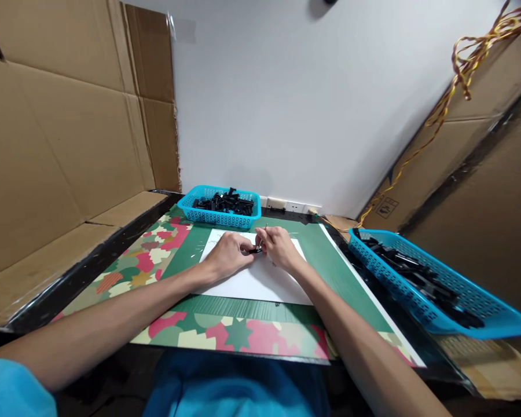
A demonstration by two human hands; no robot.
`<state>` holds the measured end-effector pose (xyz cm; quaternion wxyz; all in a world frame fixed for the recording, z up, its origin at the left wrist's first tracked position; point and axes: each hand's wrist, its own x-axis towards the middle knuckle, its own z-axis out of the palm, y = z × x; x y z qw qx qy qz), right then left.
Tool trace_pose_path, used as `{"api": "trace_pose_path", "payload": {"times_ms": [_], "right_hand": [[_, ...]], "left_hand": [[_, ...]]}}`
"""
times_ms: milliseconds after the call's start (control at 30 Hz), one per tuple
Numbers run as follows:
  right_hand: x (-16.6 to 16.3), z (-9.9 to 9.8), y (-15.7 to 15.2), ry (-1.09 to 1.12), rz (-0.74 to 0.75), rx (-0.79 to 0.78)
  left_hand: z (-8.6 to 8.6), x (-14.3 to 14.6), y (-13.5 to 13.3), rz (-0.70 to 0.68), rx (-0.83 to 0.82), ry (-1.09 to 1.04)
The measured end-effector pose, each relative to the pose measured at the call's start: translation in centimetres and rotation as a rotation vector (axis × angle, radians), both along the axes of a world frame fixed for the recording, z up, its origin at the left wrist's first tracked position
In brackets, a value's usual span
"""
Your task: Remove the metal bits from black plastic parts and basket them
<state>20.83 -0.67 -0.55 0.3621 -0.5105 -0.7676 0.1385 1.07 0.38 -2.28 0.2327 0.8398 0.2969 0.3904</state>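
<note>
My left hand [228,255] and my right hand [279,247] meet over a white sheet of paper [260,281] on the green mat [330,255]. Both are closed in a pinch on a small black part [256,251] held between them. My right hand's fingers also grip a thin metal pin or tool [263,236] that points up from the part. The part is tiny and its shape is unclear.
A blue basket [219,216] of black parts stands at the back of the table. A second blue basket [481,301] with black parts sits at the right. Cardboard walls rise on both sides. A yellow-red cable [443,110] hangs at the right. A power strip [286,205] lies by the wall.
</note>
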Motion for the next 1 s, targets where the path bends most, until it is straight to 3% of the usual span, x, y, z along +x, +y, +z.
{"api": "trace_pose_path", "payload": {"times_ms": [600, 800, 1000], "right_hand": [[-0.41, -0.85, 0.36, 0.047, -0.020, 0.019], [-0.27, -0.80, 0.43, 0.050, -0.011, -0.006], [0.31, 0.06, 0.14, 0.139, -0.143, 0.188]], "left_hand": [[0.07, 0.08, 0.24, 0.021, -0.092, -0.023], [-0.01, 0.21, 0.23, 0.023, -0.057, -0.023], [-0.41, 0.19, 0.56, 0.072, -0.017, -0.099]]}}
